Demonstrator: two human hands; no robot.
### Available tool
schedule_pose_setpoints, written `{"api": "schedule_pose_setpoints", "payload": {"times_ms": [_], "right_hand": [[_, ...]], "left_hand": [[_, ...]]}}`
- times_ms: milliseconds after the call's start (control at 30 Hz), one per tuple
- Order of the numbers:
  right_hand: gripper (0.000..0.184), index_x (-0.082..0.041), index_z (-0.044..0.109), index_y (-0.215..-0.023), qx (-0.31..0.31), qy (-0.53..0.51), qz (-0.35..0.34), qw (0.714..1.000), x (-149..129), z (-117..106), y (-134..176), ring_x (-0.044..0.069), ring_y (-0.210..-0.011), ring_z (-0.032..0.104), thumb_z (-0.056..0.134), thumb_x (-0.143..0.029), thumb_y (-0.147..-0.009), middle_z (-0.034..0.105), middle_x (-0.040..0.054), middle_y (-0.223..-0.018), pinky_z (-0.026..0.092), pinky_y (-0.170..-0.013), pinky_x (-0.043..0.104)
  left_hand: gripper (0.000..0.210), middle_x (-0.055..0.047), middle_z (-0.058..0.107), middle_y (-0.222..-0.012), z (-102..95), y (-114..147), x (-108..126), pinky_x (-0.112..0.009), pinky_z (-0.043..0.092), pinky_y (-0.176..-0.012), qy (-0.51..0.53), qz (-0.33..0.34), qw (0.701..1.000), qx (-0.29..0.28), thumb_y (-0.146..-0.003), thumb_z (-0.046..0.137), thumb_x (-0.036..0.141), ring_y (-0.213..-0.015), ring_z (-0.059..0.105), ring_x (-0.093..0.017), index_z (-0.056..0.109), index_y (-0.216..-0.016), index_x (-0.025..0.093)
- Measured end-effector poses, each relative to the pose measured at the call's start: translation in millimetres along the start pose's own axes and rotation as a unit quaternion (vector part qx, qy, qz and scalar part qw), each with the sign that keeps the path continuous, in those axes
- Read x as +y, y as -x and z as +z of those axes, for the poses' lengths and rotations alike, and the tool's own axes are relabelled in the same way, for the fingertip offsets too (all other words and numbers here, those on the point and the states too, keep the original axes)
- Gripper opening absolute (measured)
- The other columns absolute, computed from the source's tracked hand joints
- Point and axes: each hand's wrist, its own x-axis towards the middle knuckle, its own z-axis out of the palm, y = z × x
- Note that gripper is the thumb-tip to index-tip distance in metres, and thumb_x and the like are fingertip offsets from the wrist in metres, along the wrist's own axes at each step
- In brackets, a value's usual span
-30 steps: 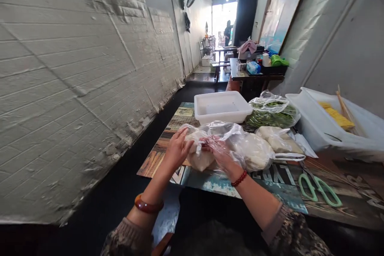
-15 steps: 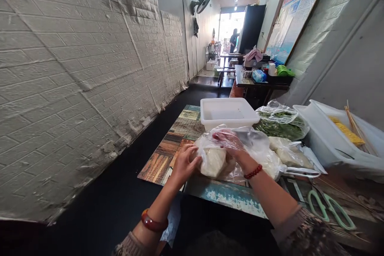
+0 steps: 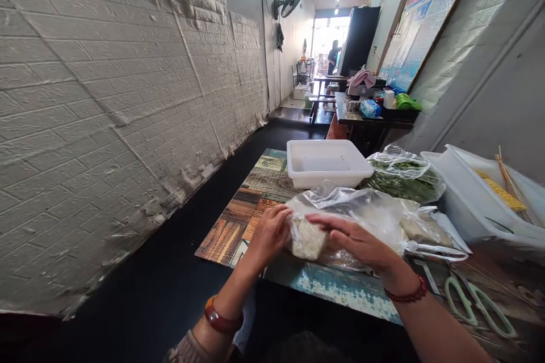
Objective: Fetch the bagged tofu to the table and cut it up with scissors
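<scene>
A clear plastic bag [image 3: 340,204] lies on the wood-patterned table. Inside its near left end is a pale, off-white block [image 3: 307,240], whose exact kind I cannot make out. My left hand [image 3: 271,231] is at the left side of this block, fingers curled and closed on the bag's edge. Over the block's right side, my right hand [image 3: 355,241] is open, its fingers stretched out flat to the left with nothing gripped. Part of the bag is hidden under my right hand.
Behind the bag stands a white plastic tub [image 3: 330,164]. To the right are a bag of green leaves [image 3: 402,178], another bag of pale food [image 3: 426,227], green-handled scissors [image 3: 481,303] and a white bin [image 3: 468,204] with yellow items and sticks. A person [image 3: 332,57] stands far back.
My right hand has come out from under the plastic and moved right and toward me, fingers now straight. The bag's raised film has sunk lower. My left hand has curled in more.
</scene>
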Motion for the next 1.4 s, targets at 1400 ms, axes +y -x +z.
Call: {"api": "schedule_pose_setpoints", "payload": {"times_ms": [1400], "right_hand": [[0.021,-0.02,0.067,-0.075,0.207,-0.027,-0.015,0.978,67,26,-58,0.015,-0.067,0.063,0.055,-0.029,-0.09,0.072,0.0019,-0.073,0.045,-0.064,0.025]], "left_hand": [[0.007,-0.005,0.059,-0.088,13.4,-14,21,-0.027,0.046,-0.066,0.092,-0.112,0.987,0.07,-0.076,0.067,0.021,-0.075,0.057,-0.015,0.07,-0.081,0.018]]}}
